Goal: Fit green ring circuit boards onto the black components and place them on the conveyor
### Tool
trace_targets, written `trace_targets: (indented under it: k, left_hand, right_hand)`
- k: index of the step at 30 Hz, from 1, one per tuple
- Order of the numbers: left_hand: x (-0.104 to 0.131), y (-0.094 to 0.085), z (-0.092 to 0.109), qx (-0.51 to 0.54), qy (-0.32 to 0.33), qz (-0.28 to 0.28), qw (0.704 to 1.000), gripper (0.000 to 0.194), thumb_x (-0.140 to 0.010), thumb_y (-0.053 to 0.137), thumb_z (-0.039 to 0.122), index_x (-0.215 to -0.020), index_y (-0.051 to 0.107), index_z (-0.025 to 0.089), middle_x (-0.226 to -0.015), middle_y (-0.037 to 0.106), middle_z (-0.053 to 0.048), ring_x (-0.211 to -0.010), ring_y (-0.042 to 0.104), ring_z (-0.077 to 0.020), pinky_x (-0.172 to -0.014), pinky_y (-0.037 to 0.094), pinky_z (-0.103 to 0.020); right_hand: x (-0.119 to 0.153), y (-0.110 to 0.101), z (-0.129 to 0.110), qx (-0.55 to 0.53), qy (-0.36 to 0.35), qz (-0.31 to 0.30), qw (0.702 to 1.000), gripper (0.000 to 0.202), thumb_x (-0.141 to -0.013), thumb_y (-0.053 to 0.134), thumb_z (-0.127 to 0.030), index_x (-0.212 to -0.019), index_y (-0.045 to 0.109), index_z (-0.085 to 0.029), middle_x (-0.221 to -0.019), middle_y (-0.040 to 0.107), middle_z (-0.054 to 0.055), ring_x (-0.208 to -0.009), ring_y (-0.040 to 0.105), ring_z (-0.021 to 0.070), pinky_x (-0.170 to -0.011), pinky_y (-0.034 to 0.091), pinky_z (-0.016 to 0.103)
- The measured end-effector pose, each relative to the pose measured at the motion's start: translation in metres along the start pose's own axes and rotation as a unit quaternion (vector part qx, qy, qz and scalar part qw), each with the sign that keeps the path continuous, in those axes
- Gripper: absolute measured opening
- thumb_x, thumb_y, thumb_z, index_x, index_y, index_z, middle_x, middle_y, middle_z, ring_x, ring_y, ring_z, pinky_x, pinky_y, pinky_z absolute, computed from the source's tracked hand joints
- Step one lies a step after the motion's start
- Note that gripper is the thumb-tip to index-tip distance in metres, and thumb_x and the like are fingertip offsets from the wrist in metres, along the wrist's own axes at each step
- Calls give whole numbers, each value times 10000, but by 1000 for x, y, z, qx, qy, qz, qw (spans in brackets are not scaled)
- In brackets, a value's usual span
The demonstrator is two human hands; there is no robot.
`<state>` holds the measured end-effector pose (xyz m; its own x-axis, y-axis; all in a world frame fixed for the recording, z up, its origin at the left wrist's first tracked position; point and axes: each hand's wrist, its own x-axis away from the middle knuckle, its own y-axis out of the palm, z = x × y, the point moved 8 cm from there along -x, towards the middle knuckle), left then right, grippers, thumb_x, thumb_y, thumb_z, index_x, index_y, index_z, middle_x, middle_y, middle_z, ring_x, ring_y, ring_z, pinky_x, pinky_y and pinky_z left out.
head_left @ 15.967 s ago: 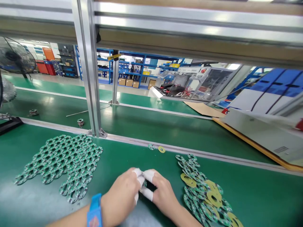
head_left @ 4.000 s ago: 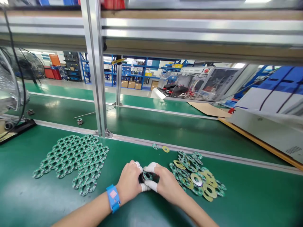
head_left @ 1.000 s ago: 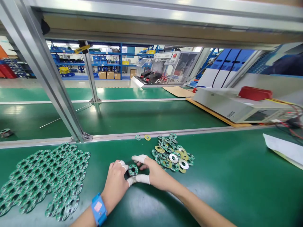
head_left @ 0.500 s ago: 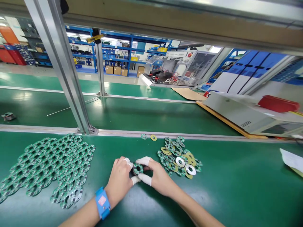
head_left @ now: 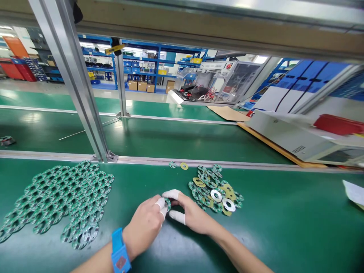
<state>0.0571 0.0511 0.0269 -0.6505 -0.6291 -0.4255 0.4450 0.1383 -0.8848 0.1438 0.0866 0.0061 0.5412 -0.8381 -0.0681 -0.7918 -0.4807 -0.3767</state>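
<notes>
On the green tabletop [head_left: 284, 227], both hands [head_left: 148, 222] [head_left: 193, 214] pinch one ring board [head_left: 167, 203] in their fingers; it could slip into the nearby pile [head_left: 216, 191].

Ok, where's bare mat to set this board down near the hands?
Bare mat lies right of the loose ring pile, up to the white paper. A narrower strip runs between the laid-out boards and the hands. Crowded: both piles.
</notes>
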Motion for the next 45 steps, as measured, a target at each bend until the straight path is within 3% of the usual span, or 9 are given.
trace_targets:
  k: [5,8,13,15,18,22,27,36,45]
  left_hand:
    - [10,3,3,-48,15,53,997,317,-802,344,-14,-873,626,112,-839,641,-104,-988,590,-240,-844,525,-358]
    - [15,12,9,-70,27,27,997,319,-788,361,-20,-884,645,90,-872,661,-124,-1066,568,-275,-865,518,-371]
    - [13,18,9,-55,7,-7,998,329,-780,376,-25,-932,648,79,-943,661,-157,-1121,533,-287,-884,503,-388]
    - [8,11,2,-4,-23,0,1000,308,-771,414,-9,-925,654,108,-936,663,-127,-1049,574,-256,-887,500,-370]
    - [1,-2,-22,122,-120,26,985,231,-776,546,111,-973,648,173,-1013,639,-78,-971,586,-208,-901,482,-346]
    - [0,5,-44,224,-208,-7,952,531,-688,726,291,-1181,551,198,-1114,590,-78,-988,549,-221,-871,460,-353]
    - [0,21,-43,224,-204,-39,952,286,-750,696,315,-1015,629,231,-943,622,-12,-888,546,-179,-788,408,-284]
    - [-6,15,-35,108,-192,-50,974,254,-832,569,446,-822,639,203,-801,635,-24,-804,558,-198,-695,348,-312]
    - [-6,17,-32,83,-174,-36,981,271,-842,548,452,-770,618,200,-773,620,-19,-783,562,-190,-692,329,-318]
  right_hand:
    - [2,0,2,49,-14,58,997,329,-735,514,-133,-1055,562,-188,-996,566,76,-864,546,206,-792,486,369]
    - [3,0,1,68,-7,82,994,354,-718,502,-119,-1059,565,-186,-953,567,73,-833,542,207,-779,487,369]
    - [1,-10,-10,63,7,58,996,390,-681,525,-133,-1061,594,-188,-1054,582,88,-927,559,225,-792,508,361]
    - [-1,-23,-9,55,31,92,994,308,-707,527,-194,-998,624,-178,-998,610,88,-861,589,224,-723,528,343]
    - [-5,-35,-2,60,73,145,985,223,-751,494,-277,-867,650,-167,-794,638,62,-659,607,205,-571,519,313]
    - [-10,-29,-1,110,97,137,980,204,-767,492,-302,-738,643,-169,-606,600,22,-530,572,186,-472,453,275]
    - [-11,-22,-18,232,89,124,961,114,-708,560,-205,-609,610,-184,-538,568,-8,-509,524,162,-491,398,255]
    - [-7,-9,-22,422,81,80,899,156,-768,509,-121,-678,623,-178,-637,555,21,-548,523,172,-522,353,259]
    - [-11,-7,-18,368,82,66,924,163,-713,524,-37,-644,565,-179,-612,510,-13,-562,487,153,-534,328,237]
